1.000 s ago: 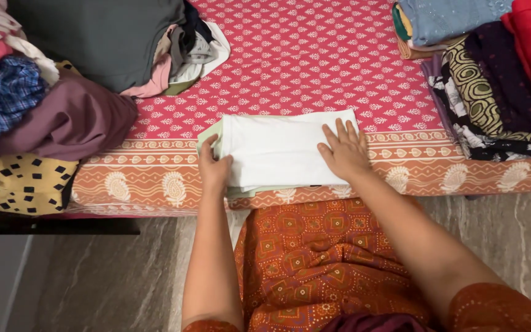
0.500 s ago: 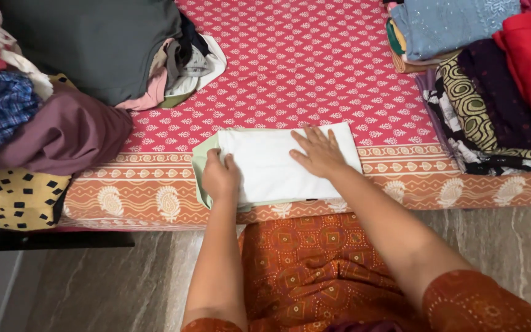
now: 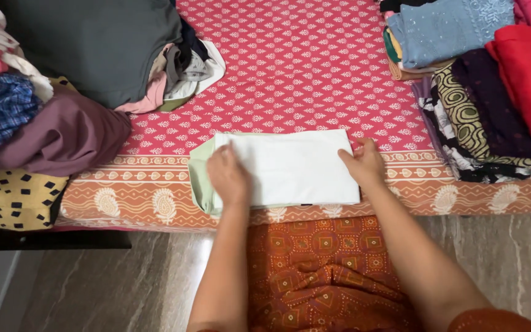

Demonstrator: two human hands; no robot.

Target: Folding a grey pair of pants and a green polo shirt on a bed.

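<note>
Folded white cloth (image 3: 287, 167) lies at the bed's (image 3: 314, 67) near edge, long axis running left-right. Left hand (image 3: 227, 177) lies flat on its left end, right hand (image 3: 365, 165) at its right edge; hands apart, fingers open, pressing not gripping. Both equally near. Red patterned bedsheet; loose clothes pile (image 3: 62, 98) far-left corner, folded stacks (image 3: 493, 80) far-right. Stone floor (image 3: 93, 283) below.
</note>
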